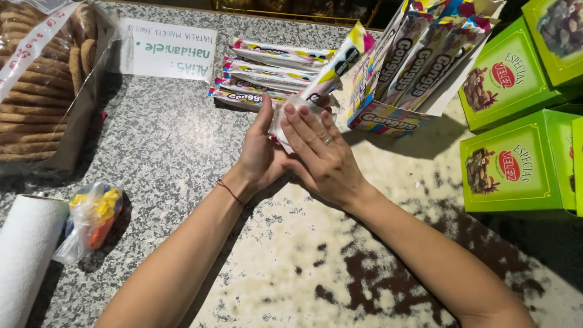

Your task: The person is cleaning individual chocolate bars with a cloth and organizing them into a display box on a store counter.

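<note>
Both my hands meet over the middle of a speckled stone counter (pixel 182 158). My left hand (pixel 262 153) and my right hand (pixel 319 152), which wears a ring, together grip the lower end of a long candy bar (pixel 337 64) in a white, yellow and pink wrapper. The bar slants up and to the right from between my palms. Just behind it lies a short row of the same wrapped bars (pixel 267 76). To the right stands an open, colourful display box (pixel 413 61) holding several more bars upright.
Green cartons (pixel 519 164) are stacked along the right edge. A clear bag of round biscuits (pixel 42 85) fills the far left. A paper-towel roll (pixel 27 255) and a small bag of coloured pieces (pixel 94 218) lie near left. A white printed sheet (pixel 167 48) lies behind.
</note>
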